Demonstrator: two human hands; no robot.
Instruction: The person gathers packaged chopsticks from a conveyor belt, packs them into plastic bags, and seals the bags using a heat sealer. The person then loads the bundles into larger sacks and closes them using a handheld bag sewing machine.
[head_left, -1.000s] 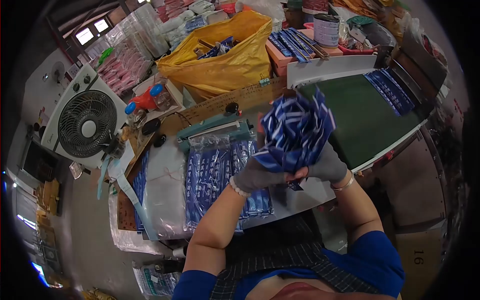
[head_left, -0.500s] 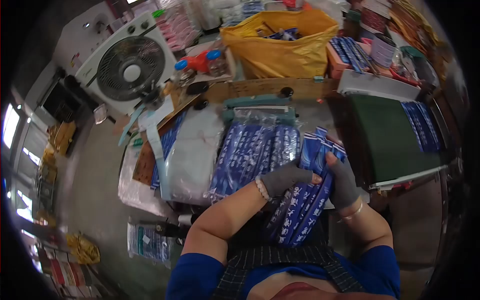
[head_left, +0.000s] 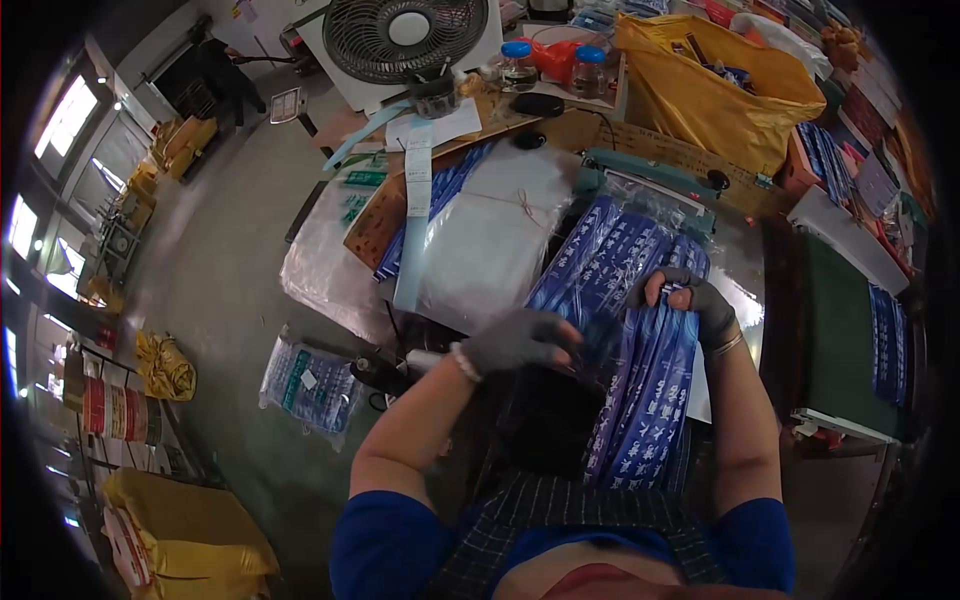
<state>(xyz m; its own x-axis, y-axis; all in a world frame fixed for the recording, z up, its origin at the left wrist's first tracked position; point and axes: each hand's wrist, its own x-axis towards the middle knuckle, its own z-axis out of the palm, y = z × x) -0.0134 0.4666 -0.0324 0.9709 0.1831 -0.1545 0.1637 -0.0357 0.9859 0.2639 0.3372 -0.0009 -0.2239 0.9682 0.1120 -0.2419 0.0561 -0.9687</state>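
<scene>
My right hand point(head_left: 697, 300), in a grey fingerless glove, is closed around the top of a bundle of long blue printed strips point(head_left: 645, 400) with white characters. The bundle hangs down in front of my apron. To its left, my gloved left hand point(head_left: 515, 342) is held apart from the bundle with thumb and fingers parted and nothing in it. Beyond both hands lies a clear plastic bag with more blue strips point(head_left: 605, 245), below a teal bar-shaped device point(head_left: 645, 175). A stack of clear plastic sheets point(head_left: 490, 230) sits left of the bag.
A fan point(head_left: 405, 35) stands at the back left, near blue-lidded jars point(head_left: 588, 72). A yellow bag point(head_left: 700, 95) is behind the table. On the right, a dark green surface point(head_left: 845, 330) carries blue strips. A packed plastic bundle point(head_left: 310, 385) lies low at left. Another person point(head_left: 222, 68) stands far off.
My left hand has let go of the blue strips and moved left, its fingers parting. The right hand keeps hold of the bundle. The view has turned to the left.
</scene>
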